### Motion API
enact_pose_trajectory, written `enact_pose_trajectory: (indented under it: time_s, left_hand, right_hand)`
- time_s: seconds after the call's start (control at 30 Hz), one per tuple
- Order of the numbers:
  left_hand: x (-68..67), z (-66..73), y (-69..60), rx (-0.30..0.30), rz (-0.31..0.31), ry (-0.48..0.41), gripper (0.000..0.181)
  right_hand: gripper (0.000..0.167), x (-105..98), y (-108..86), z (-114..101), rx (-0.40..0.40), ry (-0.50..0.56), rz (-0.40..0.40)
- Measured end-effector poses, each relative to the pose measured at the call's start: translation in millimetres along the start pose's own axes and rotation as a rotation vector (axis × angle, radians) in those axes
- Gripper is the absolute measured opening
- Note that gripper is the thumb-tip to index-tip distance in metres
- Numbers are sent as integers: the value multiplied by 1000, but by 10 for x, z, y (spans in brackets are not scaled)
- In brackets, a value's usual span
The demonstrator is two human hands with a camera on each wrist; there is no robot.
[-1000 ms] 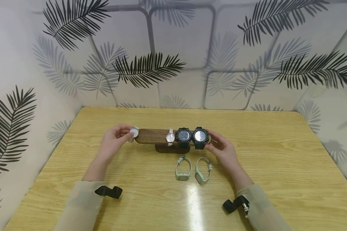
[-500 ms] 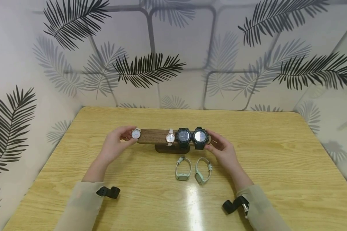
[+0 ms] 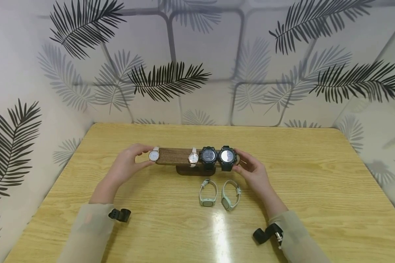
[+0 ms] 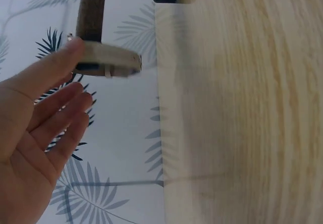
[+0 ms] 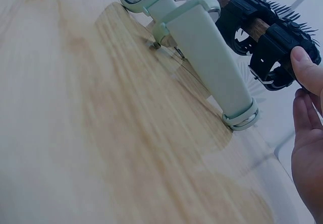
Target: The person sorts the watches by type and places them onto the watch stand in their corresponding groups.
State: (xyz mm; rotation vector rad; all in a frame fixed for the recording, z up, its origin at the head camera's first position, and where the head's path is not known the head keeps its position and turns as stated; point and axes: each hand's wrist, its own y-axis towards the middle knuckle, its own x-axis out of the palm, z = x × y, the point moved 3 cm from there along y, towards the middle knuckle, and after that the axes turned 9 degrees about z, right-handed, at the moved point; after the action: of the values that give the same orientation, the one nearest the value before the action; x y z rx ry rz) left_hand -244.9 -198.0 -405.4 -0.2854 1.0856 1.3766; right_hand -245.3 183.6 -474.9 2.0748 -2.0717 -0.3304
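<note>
Pinching with fingers of left hand, holding white-faced watch at left end of wooden bar; clearing thumb off dial since a second ago, so probably just straightening; clamping bar's right end with right hand

The leftmost watch has turned slightly straighter.

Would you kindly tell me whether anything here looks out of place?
Nothing looks spilled or broken. Two mint-green watches stand out: they rest on the tabletop in front of the wooden stand, whereas the black watches loop around its bar.
</note>
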Motion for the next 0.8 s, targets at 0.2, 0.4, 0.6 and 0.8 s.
enact_pose_trajectory:
  time_s: [0.2,0.4,0.6,0.8]
  left_hand:
    - [60,-84,-4,-72,-49,-74,51]
    - [127,-111,18,-77,-70,-133,51]
    - [162,-69,20,-55,-72,-99,55]
    - [173,-18,27,-42,-84,-33,58]
  right_hand:
    - [56,2,-10,-2,0,2,0]
    - [56,1,-13,1,1,-2,4]
    - [55,3,-12,3,-3,0,5]
    - [55,2,-6,-2,-3,1,6]
